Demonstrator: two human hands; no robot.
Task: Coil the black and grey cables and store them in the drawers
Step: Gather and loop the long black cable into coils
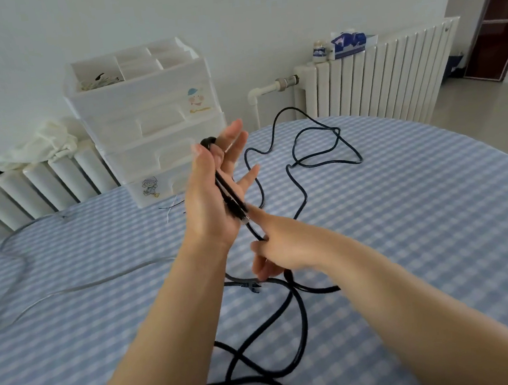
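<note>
My left hand (215,189) is raised over the table, palm up, fingers straight, with the black cable (300,317) looped over its fingers and lying along the palm. Just below it my right hand (279,245) pinches the same black cable, pulling it taut. The rest of the black cable lies in loose loops on the table near me and trails away towards the far edge. The grey cable (70,288) lies uncoiled on the left of the table. The white drawer unit (155,130) stands at the table's far side, its drawers shut.
The round table (401,210) has a blue checked cloth. White radiators (374,74) stand behind it, with a tissue box (350,42) and a small jar on the right one. A white cloth (39,143) lies on the left radiator. A doorway is at far right.
</note>
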